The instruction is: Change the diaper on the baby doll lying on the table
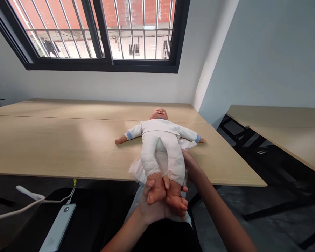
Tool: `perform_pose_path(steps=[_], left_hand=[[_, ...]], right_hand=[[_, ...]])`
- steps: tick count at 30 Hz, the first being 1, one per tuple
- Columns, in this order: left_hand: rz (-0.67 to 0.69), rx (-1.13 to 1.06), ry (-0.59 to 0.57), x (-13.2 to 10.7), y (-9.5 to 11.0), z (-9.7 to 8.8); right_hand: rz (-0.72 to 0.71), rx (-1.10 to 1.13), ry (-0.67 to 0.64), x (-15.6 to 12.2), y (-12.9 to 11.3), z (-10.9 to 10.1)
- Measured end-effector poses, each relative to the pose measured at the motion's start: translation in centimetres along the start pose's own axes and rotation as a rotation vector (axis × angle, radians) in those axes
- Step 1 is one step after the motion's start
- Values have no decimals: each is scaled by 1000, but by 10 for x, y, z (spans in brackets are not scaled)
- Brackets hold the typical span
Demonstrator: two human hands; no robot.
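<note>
A light wood-veneer table [55,147] runs left to right across the scene, its top made of two panels with a straight seam between them. A baby doll [160,129] lies on it, head toward the far side and arms spread, in a white suit with blue cuffs. A crumpled white cloth [138,169] lies under the doll's hips, spilling over the near edge. A second, similar table [286,147] stands off to the right. Near left, a pale power bank [57,227] rests on a dark surface [99,206].
</note>
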State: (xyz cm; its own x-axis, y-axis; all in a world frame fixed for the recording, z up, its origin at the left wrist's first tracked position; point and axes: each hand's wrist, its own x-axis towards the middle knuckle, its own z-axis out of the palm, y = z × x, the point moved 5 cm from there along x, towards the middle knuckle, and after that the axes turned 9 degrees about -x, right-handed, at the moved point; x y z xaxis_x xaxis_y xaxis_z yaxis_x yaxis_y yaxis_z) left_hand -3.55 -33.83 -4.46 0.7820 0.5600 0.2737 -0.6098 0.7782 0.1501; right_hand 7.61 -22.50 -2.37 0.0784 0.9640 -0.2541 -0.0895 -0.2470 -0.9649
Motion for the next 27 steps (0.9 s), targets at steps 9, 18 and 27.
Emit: perform_pose_path(steps=[9, 18, 27], left_hand=[[37, -23, 157, -11, -8, -30], [55, 98, 469, -30, 4, -28], [190, 448, 875, -58, 53, 11]], right_hand=[[-126, -257, 298, -53, 39, -36], [-107, -696, 275, -96, 56, -19], [9, -694, 380, -93, 38, -60]])
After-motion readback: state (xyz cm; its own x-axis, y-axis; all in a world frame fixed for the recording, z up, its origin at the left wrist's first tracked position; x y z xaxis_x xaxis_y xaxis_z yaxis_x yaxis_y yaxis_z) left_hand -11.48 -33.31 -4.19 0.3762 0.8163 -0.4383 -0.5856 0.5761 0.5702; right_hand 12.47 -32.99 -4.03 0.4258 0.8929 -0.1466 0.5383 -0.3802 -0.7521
